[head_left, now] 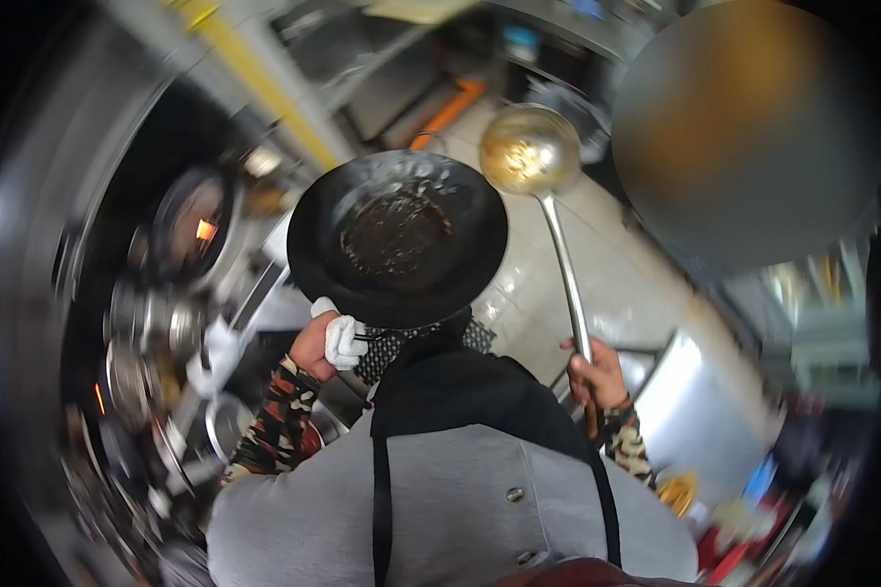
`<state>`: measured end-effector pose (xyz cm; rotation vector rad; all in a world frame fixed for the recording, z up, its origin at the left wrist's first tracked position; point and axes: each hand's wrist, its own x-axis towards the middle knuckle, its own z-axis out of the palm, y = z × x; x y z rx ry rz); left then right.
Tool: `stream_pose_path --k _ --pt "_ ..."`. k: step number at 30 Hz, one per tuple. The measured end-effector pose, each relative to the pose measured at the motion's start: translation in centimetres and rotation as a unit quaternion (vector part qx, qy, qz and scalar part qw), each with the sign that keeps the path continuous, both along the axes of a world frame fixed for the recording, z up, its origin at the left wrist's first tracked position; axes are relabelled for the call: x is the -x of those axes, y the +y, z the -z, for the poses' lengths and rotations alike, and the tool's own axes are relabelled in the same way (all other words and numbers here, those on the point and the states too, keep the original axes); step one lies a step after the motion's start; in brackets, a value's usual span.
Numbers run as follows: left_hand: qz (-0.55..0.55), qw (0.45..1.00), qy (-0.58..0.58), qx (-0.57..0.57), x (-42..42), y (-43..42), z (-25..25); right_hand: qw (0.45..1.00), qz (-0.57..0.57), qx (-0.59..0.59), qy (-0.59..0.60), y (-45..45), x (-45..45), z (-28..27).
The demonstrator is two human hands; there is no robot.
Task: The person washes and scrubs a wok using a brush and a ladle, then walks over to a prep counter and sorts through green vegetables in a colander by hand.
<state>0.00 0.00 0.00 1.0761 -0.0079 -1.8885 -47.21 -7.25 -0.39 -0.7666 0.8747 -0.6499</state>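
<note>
My left hand [313, 346] is closed around the near side of a black wok [401, 245], with a folded white cloth [344, 342] between my fingers and the metal. The wok is held in front of my body, its inside facing me; it looks dark and wet, with brownish residue at the bottom. In my right hand [600, 376] is a long-handled metal ladle [566, 259], gripped near the lower, brown end of its handle. The ladle's round bowl points away from me, to the right of the wok, and something shiny and yellowish shows in it.
On the left runs a stove line with a dark pan [192, 223], several metal pots [166, 323] and small flames. Pale tiled floor [607, 245] lies ahead. A shiny metal surface [700, 411] stands to my right. A yellow pipe [264, 83] crosses the upper left.
</note>
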Motion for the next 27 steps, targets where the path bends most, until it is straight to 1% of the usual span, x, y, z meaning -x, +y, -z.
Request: stream_pose_path --k 1,2,3,4,5,6,7,9,11,12,13,14,15,16,17,18,19,20,21,22,23,24,25,26,27 --pt "-0.024 1.000 -0.015 0.011 0.5 1.7 -1.8 0.999 -0.035 0.029 0.027 -1.7 0.0 0.6" --pt "-0.078 0.992 -0.099 0.023 1.5 3.1 -3.3 0.997 -0.061 0.038 0.021 -3.2 -0.1 1.5" --pt "-0.116 0.983 -0.138 0.047 -2.0 7.6 -6.4 0.995 -0.073 0.065 -0.016 1.4 -9.0 0.6" --pt "-0.151 0.970 -0.179 0.070 -5.5 12.1 -9.3 0.991 -0.098 0.084 -0.022 1.0 -9.7 1.1" --pt "-0.199 0.955 -0.202 0.082 -5.0 14.5 -8.4 0.990 -0.110 0.089 -0.022 1.2 -9.8 1.8" --pt "-0.209 0.974 -0.086 0.015 -1.4 16.4 -5.0 0.982 -0.145 0.062 0.108 1.6 -4.6 -3.9" --pt "-0.256 0.952 -0.165 -0.013 1.5 19.9 -3.7 0.969 -0.181 0.053 0.160 2.4 -2.6 -5.9" --pt "-0.202 0.926 -0.318 0.019 -2.4 21.6 -4.4 0.959 -0.225 0.096 0.142 -0.6 -7.6 -5.2" --pt "-0.201 0.887 -0.414 0.026 -5.7 22.2 -3.7 0.945 -0.270 0.127 0.132 -3.3 -13.2 -5.8" --pt "-0.205 0.861 -0.463 0.039 -7.7 21.9 -2.9 0.924 -0.308 0.173 0.146 -4.9 -16.9 -7.0" --pt "-0.163 0.789 -0.588 0.073 -10.1 21.3 -1.5 0.900 -0.343 0.220 0.156 -6.5 -21.7 -8.1" --pt "-0.079 0.604 -0.786 0.109 -12.9 20.5 -0.2 0.878 -0.363 0.261 0.168 -7.4 -27.0 -9.9" --pt "-0.068 0.470 -0.872 0.115 -15.5 19.1 1.1 0.859 -0.381 0.287 0.185 -8.3 -32.5 -11.7" --pt "-0.107 0.499 -0.854 0.104 -18.1 17.4 1.2 0.849 -0.402 0.310 0.150 -9.4 -38.1 -13.1" --pt "-0.250 0.765 -0.584 0.107 -21.0 14.8 2.3 0.840 -0.441 0.310 0.065 -10.1 -43.9 -14.2" --pt "-0.479 0.840 -0.249 0.052 -23.9 12.3 3.4 0.819 -0.487 0.301 -0.035 -10.6 -49.8 -15.0" --pt "-0.498 0.840 -0.197 0.082 -26.1 10.9 2.7 0.832 -0.489 0.245 -0.095 -9.5 -55.4 -16.4" --pt "-0.502 0.840 -0.192 0.077 -28.5 9.3 2.1 0.818 -0.526 0.224 -0.064 -10.1 -61.2 -16.7" --pt "-0.496 0.848 -0.160 0.099 -32.0 8.1 4.8 0.828 -0.520 0.207 -0.037 -9.8 -66.5 -16.2" --pt "-0.478 0.853 -0.187 0.097 -34.5 7.4 5.3 0.822 -0.510 0.252 0.009 -9.1 -71.7 -15.8" --pt "-0.508 0.844 -0.144 0.096 -36.0 6.1 5.7 0.802 -0.503 0.321 0.032 -9.3 -76.7 -15.2" --pt "-0.511 0.840 -0.161 0.080 -37.7 4.8 7.1 0.789 -0.506 0.344 0.056 -8.3 -81.2 -15.7" --pt "-0.514 0.837 -0.177 0.063 -39.2 3.5 8.6 0.769 -0.514 0.367 0.096 -8.3 -85.7 -14.5" --pt "-0.508 0.833 -0.204 0.078 -40.1 2.4 9.2 0.736 -0.518 0.419 0.117 -7.2 -89.7 -13.9" --pt "-0.465 0.806 -0.348 0.113 -40.9 0.9 12.1 0.717 -0.506 0.460 0.137 -6.7 -93.6 -12.3"
